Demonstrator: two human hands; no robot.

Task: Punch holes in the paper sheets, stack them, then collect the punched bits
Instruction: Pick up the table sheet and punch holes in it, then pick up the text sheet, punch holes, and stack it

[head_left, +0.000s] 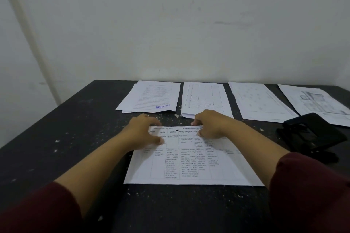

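Observation:
A printed sheet (191,164) with a table of text lies flat on the dark table in front of me. One punched hole (177,130) shows near its far edge. My left hand (144,132) holds the sheet's far left corner, fingers curled over the edge and thumb on the paper. My right hand (208,125) holds the far edge right of the hole in the same way. A black hole punch (310,135) sits to the right of the sheet, apart from both hands. Small white paper bits (56,141) are scattered over the tabletop.
Along the back edge by the wall lie paper stacks: one stamped "REJECTED" (151,97), a lined table sheet (204,98), a faint drawing sheet (261,102) and a plan drawing (312,100). The dark table (75,119) ends at the left.

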